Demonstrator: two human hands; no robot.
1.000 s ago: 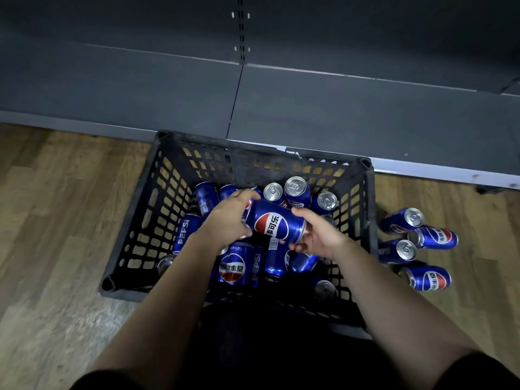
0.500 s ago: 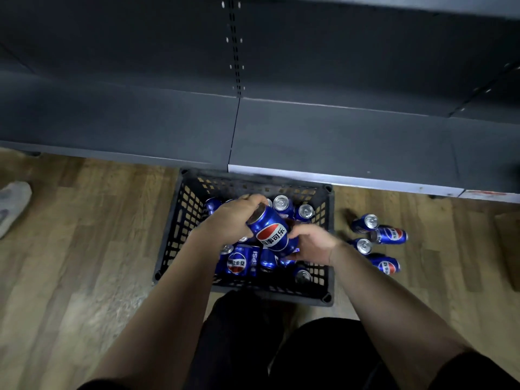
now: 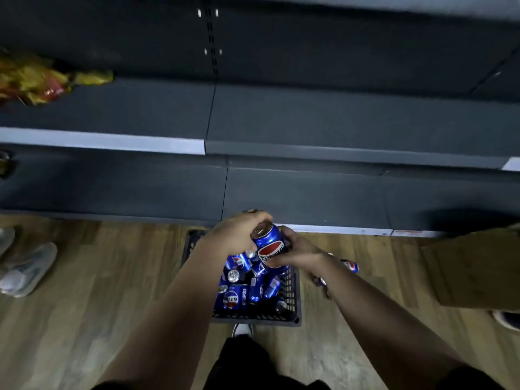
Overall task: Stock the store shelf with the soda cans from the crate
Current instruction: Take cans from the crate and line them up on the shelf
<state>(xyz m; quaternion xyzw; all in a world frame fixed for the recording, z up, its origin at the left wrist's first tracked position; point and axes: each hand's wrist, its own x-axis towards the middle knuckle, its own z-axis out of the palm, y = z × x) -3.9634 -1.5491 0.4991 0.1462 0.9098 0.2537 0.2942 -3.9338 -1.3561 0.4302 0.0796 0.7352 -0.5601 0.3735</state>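
Blue soda can (image 3: 269,247) tilting at frame centre; more cans (image 3: 235,296) lying jumbled in black crate (image 3: 292,301) below; dark shelf (image 3: 309,198) sitting bare above.

Ahead of us both shelf (image 3: 337,122) boards lie bare across the middle and right, so the way in is open there. Yellow snack bags (image 3: 36,77) crowd the far left of the upper board. Below our hands (image 3: 236,237) the crate (image 3: 292,294) is packed with loose cans (image 3: 233,298), leaving little room between them. More cans (image 3: 350,266) lie on the floor just right of the crate. A cardboard box (image 3: 478,271) blocks the right side, and shoes (image 3: 25,268) stand at the left.
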